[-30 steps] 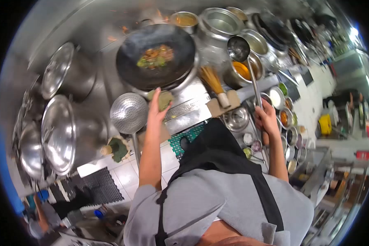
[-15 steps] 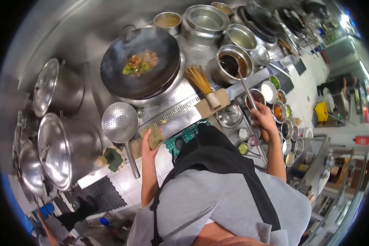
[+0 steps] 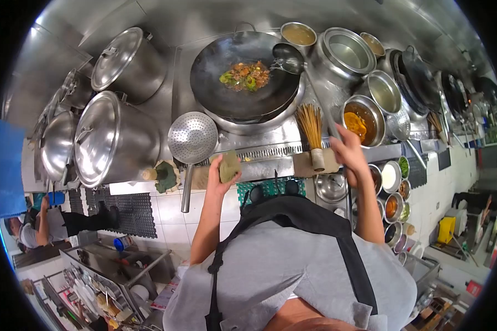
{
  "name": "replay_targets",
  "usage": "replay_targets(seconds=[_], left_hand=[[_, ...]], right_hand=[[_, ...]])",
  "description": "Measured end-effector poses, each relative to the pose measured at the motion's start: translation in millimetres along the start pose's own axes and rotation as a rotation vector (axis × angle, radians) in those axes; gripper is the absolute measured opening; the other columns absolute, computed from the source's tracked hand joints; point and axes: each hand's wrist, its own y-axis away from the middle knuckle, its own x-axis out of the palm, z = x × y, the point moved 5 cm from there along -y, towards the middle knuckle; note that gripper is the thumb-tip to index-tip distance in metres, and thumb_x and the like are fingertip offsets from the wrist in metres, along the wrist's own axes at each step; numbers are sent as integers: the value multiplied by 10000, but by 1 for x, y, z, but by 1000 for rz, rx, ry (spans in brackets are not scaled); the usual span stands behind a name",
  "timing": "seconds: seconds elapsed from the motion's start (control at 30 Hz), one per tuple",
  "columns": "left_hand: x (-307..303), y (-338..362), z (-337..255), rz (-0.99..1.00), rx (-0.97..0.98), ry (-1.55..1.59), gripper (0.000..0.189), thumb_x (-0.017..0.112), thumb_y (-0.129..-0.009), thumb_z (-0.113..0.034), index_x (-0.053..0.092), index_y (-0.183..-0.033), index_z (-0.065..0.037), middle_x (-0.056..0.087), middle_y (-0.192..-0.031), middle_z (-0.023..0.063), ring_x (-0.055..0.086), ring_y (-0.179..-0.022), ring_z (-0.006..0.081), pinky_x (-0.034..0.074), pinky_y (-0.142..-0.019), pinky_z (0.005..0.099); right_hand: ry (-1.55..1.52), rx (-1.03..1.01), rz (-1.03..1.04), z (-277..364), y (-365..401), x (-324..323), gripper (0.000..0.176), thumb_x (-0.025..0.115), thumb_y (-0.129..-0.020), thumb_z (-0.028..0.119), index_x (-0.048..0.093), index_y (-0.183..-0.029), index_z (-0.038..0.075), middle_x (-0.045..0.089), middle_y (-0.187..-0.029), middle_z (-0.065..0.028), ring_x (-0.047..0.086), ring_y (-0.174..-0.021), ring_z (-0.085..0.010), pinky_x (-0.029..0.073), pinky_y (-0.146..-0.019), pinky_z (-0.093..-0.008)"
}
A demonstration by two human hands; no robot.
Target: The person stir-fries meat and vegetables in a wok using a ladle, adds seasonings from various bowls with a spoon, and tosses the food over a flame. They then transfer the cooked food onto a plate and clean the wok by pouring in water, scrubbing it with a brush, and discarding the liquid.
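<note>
My right hand (image 3: pixel 350 150) is closed round the long handle of a ladle (image 3: pixel 288 58). The ladle's dark bowl is over the right side of a black wok (image 3: pixel 207 83). Chopped green and brown food (image 3: pixel 246 76) lies in the middle of the wok, with light smoke above it. My left hand (image 3: pixel 220 179) grips a folded green cloth (image 3: pixel 230 166) in front of the stove edge. Close to that hand, a perforated strainer (image 3: pixel 193 138) rests with its handle pointing toward me. A bamboo brush (image 3: pixel 310 129) stands between the wok and my right hand.
A pot of brown-orange liquid (image 3: pixel 376 122) sits right of the ladle handle, with more pots (image 3: pixel 348 51) behind. Several bowls of ingredients (image 3: pixel 392 205) stand right of my arm. Large lidded pots (image 3: pixel 102 140) fill the left side. Another person (image 3: pixel 41 226) is at far left.
The ladle has moved from the pot of brown liquid to the wok's right side. My left hand still holds the cloth. The whole view has turned.
</note>
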Motion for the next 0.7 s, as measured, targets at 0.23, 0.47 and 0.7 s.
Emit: replay_targets(seconds=[0.23,0.47,0.7], left_hand=[[92,-54,-43,15,18,54,628,616,-960,-520,499,-1370,-58,573,-1361,211,581,-1212,433,466,-1026,701],[108,-105,-55,-77,-64,43,383,702,-914,-246,522,-1181,-37,608,-1176,210,643,-1033,406,563,-886,656],[135,-73,-29,-47,-65,38,190,621,-900,-126,576,-1061,-35,651,-999,185,673,-878,350,598,-697,502]], right_hand=[[82,-65,256,-22,-158,119,425,621,-943,130,583,-1330,-40,580,-680,-38,511,-466,-117,443,-431,-320],[905,-451,221,-29,-65,61,637,631,-854,83,471,-1462,-19,684,-980,-312,663,-896,-498,532,-833,-548],[508,-357,266,0,-3,57,627,640,-904,155,452,-1467,-46,686,-1029,-317,686,-911,-457,532,-845,-497]])
